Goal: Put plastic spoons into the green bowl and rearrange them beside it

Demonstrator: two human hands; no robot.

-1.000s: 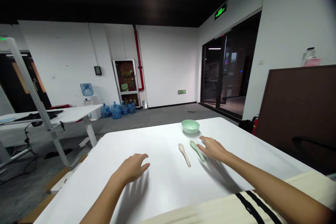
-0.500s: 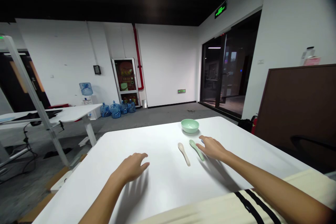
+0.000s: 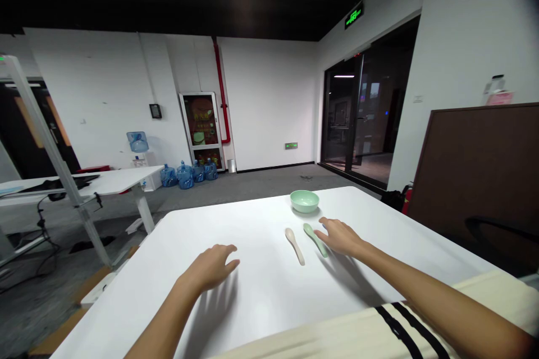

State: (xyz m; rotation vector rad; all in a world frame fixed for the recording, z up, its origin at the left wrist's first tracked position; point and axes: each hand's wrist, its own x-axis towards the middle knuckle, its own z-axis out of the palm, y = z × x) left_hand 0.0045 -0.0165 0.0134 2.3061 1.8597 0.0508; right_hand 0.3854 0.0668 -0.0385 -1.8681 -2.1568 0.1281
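A pale green bowl [image 3: 305, 201] stands upright near the far edge of the white table [image 3: 256, 297]. Two spoons lie nearer to me, bowl ends pointing away: a beige spoon [image 3: 295, 246] on the left and a green spoon [image 3: 315, 240] on the right. My right hand [image 3: 340, 235] hovers just right of the green spoon, thumb and fingers apart, with nothing in it; whether the thumb touches the spoon I cannot tell. Over the table's left part is my left hand [image 3: 214, 266], open and holding nothing, well left of the beige spoon.
Another white table [image 3: 143, 175] with a metal post [image 3: 46, 132] stands at the left. Blue water bottles [image 3: 185, 176] sit on the floor by the far wall. At the right rises a brown partition [image 3: 475, 174], and beyond it a glass door [image 3: 357, 118].
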